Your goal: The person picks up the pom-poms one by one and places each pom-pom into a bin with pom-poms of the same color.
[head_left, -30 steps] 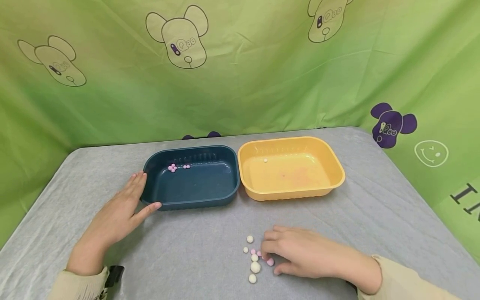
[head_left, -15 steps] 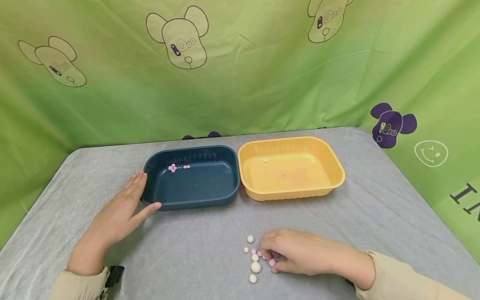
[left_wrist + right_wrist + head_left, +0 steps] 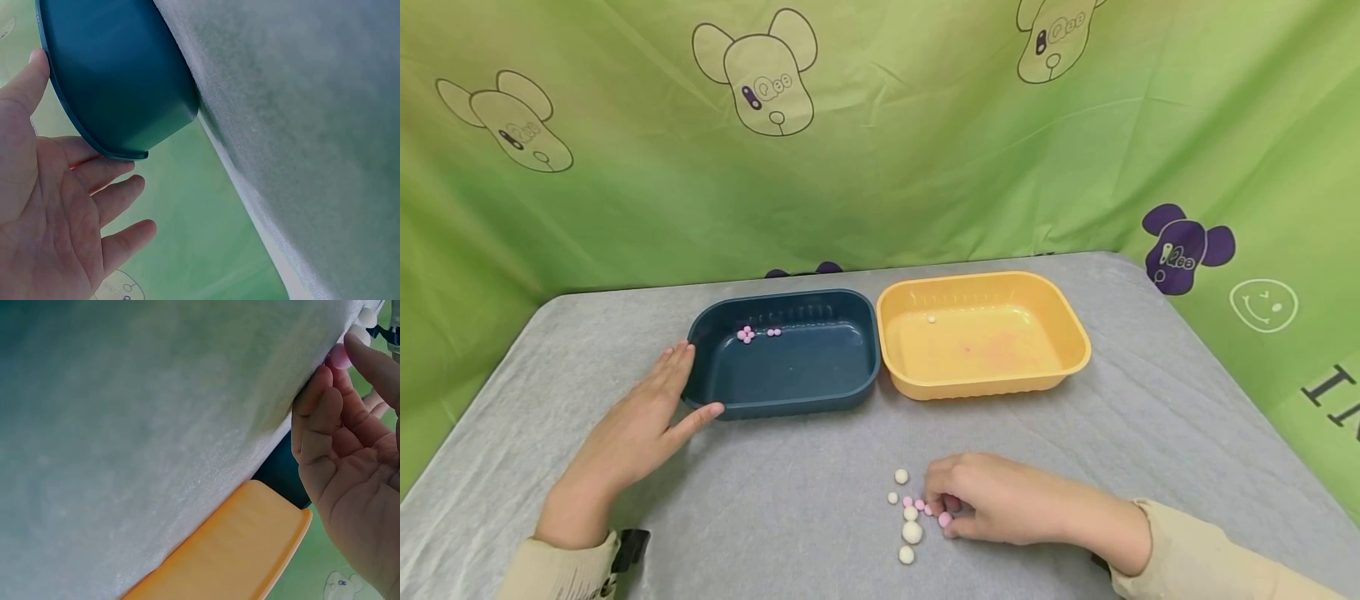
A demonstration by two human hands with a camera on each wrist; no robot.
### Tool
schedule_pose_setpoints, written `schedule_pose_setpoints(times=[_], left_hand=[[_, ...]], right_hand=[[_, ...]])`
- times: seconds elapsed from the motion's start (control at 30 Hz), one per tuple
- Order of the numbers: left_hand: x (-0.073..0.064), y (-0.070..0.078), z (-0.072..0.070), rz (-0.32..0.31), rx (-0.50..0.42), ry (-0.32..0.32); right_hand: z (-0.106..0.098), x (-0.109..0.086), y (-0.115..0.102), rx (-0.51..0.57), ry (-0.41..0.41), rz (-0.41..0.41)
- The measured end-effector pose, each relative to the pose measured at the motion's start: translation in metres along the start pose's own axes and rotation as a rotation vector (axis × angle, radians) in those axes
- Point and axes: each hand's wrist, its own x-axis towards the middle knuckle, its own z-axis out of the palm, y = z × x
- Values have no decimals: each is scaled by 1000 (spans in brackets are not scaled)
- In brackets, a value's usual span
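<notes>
My left hand (image 3: 638,421) rests with straight, spread fingers at the left end of the dark blue bin (image 3: 790,408); in the left wrist view its thumb and fingers touch the bin's rim. On the cloth at front right, my right hand (image 3: 1000,500) pinches a pink ball (image 3: 945,520) between thumb and forefinger. The right wrist view shows the same pink ball (image 3: 340,357) at the fingertips, low over the cloth, other fingers curled. Smaller pink balls (image 3: 920,505) lie left of this hand, beside several white balls (image 3: 912,532) of different sizes.
A yellow bin (image 3: 985,387) stands right of the blue one, their ends side by side; it holds a small white ball (image 3: 932,320). Small pink balls (image 3: 746,334) lie inside the blue bin. A green printed curtain (image 3: 880,167) hangs behind the grey cloth-covered table (image 3: 790,500).
The right thumb and forefinger have closed round the pink ball, which has shifted slightly right and away from me. The left hand and both bins have stayed put.
</notes>
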Motion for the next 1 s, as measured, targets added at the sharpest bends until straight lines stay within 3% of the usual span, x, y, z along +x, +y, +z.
schedule_pose_setpoints(times=[0.23,0.57,1.0], left_hand=[[0,0,0,1,-3,6],[0,1,0,0,8,6],[1,1,0,-1,9,3]], right_hand=[[-3,-1,0,46,6,19],[-3,-2,2,63,39,-37],[-8,-7,2,91,93,-43]])
